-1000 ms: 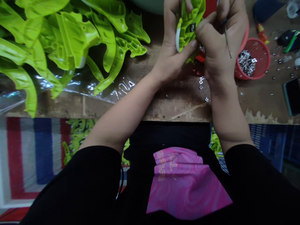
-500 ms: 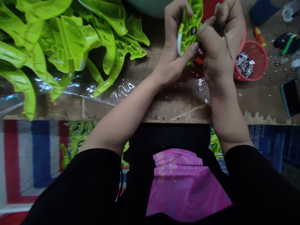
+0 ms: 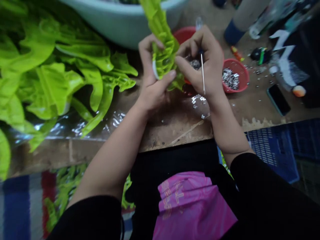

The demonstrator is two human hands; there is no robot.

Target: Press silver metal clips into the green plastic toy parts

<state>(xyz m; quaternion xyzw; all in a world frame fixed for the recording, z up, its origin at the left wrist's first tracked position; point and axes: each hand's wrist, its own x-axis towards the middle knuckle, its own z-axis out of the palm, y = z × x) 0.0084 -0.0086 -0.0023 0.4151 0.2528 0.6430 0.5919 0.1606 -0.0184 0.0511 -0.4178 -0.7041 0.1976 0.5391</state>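
On my feed the left hand (image 3: 152,83) is closed round the lower end of a green plastic part (image 3: 162,50), thumb across its front, fingers curled over the far edge. The part stands between both hands, its long axis running up and away from the body, and its top leans slightly left. The right hand (image 3: 208,65) sits just right of it, with index and thumb tips touching its side. That hand's other fingers clamp a thin tool (image 3: 203,78) with its shaft pointing down toward the wrist. Beyond the right hand I see a red basket (image 3: 243,80) of small metal pieces. A heap of green parts (image 3: 62,76) lies left on the bench (image 3: 175,123).
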